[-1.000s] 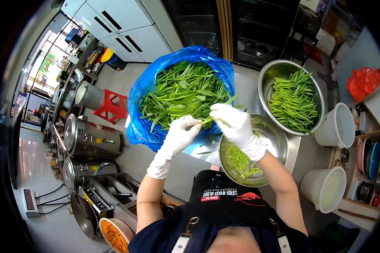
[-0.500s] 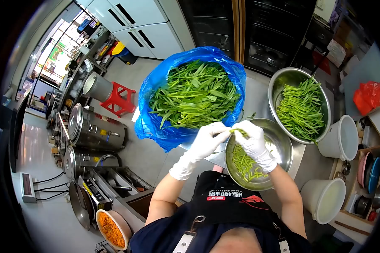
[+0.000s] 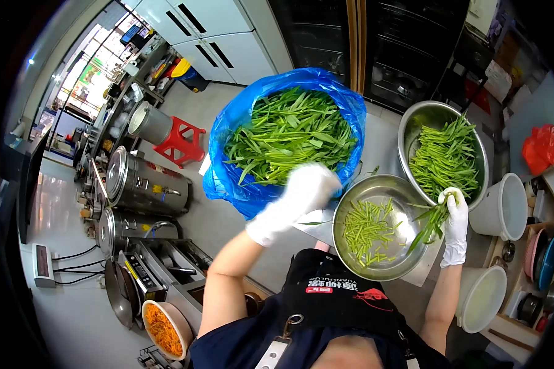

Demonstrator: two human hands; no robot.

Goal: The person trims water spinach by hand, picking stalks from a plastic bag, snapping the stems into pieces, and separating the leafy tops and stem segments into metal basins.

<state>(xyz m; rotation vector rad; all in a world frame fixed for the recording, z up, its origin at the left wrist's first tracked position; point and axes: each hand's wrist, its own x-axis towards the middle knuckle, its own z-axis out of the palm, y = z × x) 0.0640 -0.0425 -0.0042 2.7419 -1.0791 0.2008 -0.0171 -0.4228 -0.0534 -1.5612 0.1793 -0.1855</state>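
Note:
My right hand (image 3: 454,216), in a white glove, is closed on a small bunch of water spinach (image 3: 434,222) at the near edge of the right steel bowl (image 3: 406,134). That bowl holds long trimmed stalks (image 3: 444,157). My left hand (image 3: 313,188), also gloved, is smeared by motion over the near rim of the blue plastic bag (image 3: 226,189); its fingers cannot be made out. Leafy water spinach (image 3: 295,132) fills the bag. Between the hands, a wide steel basin (image 3: 406,200) holds short cut stem pieces (image 3: 368,232).
White buckets (image 3: 500,206) stand at the right beside a shelf with pans (image 3: 545,252). To the left are a red stool (image 3: 180,142), large steel pots (image 3: 148,184) and a tub of orange shreds (image 3: 164,331). White cabinets (image 3: 212,37) stand behind.
My hands have parted from over the basin. The right has moved right to the steel bowl with water spinach; the left has moved slightly left, toward the blue bag.

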